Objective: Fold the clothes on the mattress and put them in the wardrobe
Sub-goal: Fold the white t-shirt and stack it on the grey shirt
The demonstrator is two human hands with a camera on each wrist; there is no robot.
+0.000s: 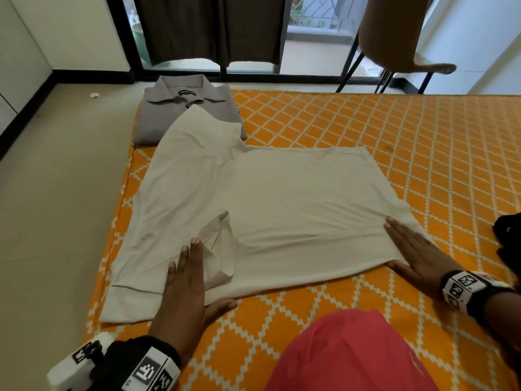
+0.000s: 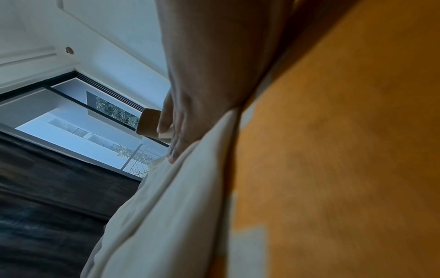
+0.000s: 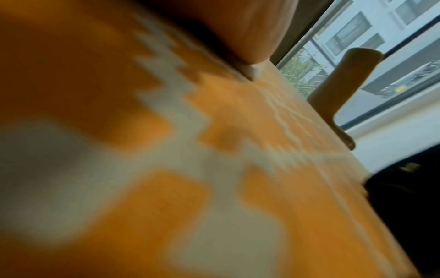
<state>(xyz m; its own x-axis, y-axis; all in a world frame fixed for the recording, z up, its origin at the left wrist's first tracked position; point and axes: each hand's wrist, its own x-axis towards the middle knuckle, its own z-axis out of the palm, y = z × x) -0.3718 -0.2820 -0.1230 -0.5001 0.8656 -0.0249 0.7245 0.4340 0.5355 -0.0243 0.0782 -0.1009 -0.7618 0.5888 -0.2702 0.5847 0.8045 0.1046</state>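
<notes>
A cream T-shirt (image 1: 267, 198) lies spread, folded lengthwise, on the orange patterned mattress (image 1: 408, 153). My left hand (image 1: 186, 277) lies flat on the shirt's near left part beside the neck opening, fingers straight, thumb out along the near edge. My right hand (image 1: 411, 249) presses flat on the shirt's near right corner, fingers straight. A folded grey collared shirt (image 1: 189, 108) rests at the mattress's far left corner, partly under the cream sleeve. In the left wrist view the left hand (image 2: 190, 105) lies against the cream cloth (image 2: 166, 216). The right wrist view shows blurred mattress (image 3: 238, 169) close up.
A pink garment (image 1: 346, 354) lies at the near edge of the mattress. A black garment (image 1: 507, 235) sits at the right edge. A brown chair (image 1: 394, 40) stands behind the mattress by the glass door. The tiled floor (image 1: 56, 193) lies to the left.
</notes>
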